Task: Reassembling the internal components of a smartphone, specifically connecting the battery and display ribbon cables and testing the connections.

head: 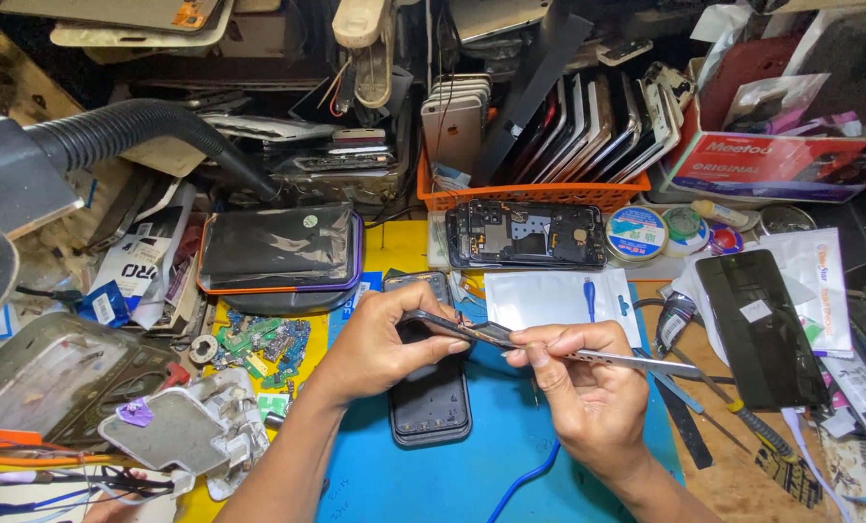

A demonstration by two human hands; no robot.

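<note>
**Phone frame pinched edge-on over the blue mat**

Hands meet at mid-bench in my feed. Left hand (380, 339) grasps a thin dark phone frame (452, 326), thumb on top, fingers curled beneath, holding it nearly flat and edge-on to the camera. Right hand (583, 373) is clenched on metal tweezers (636, 361); their tips touch the frame's end just beside the left fingertips, while the long shaft runs out past the right knuckles.

Directly under the grip lies a dark phone body (431, 407) on a blue mat (510, 465). Beyond the grip, away from me, sits an opened phone (528, 233) with its boards exposed, and further back an orange basket (535, 194) of upright phones. Outboard of the right hand, a black screen panel (762, 324) rests on white packets. Outboard of the left wrist, green circuit scraps (263, 344) lie scattered.
</note>
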